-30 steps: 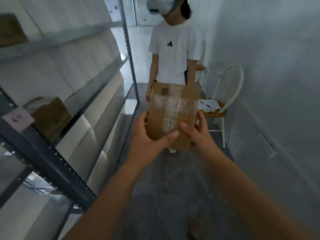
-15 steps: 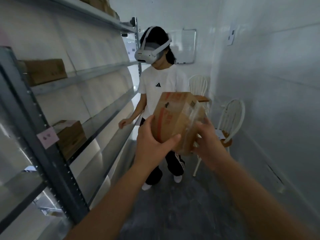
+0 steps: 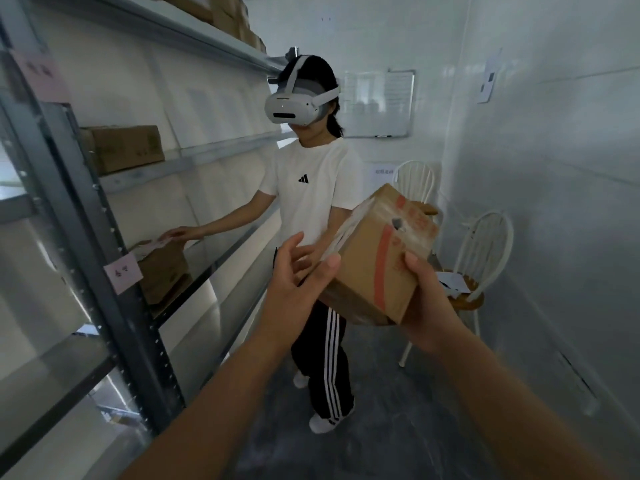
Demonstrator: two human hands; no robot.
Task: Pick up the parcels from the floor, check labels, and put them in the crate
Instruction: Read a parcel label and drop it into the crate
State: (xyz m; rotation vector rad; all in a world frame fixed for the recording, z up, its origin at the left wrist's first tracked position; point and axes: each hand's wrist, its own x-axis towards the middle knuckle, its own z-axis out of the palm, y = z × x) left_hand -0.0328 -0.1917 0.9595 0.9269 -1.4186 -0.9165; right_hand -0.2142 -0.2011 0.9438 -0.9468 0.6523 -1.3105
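A brown cardboard parcel [image 3: 377, 258] with clear tape and a red-orange stripe hangs tilted at chest height in front of me. My right hand [image 3: 426, 306] grips its lower right corner, thumb pressed on the near face. My left hand [image 3: 294, 285] is spread beside the parcel's left edge with the fingers straight, and only the thumb tip touches the cardboard. No label text is readable. No crate is in view.
A metal shelf rack [image 3: 104, 254] runs along the left and carries cardboard boxes [image 3: 124, 147]. A person in a white T-shirt [image 3: 311, 202] with a headset stands close ahead, one hand on a lower shelf box [image 3: 162, 268]. Two white chairs [image 3: 485, 251] stand by the right wall.
The view rose from the floor. The parcel turned, tilted and shifted right. My left hand let go of its grip and spread out. The other person reached to the shelf.
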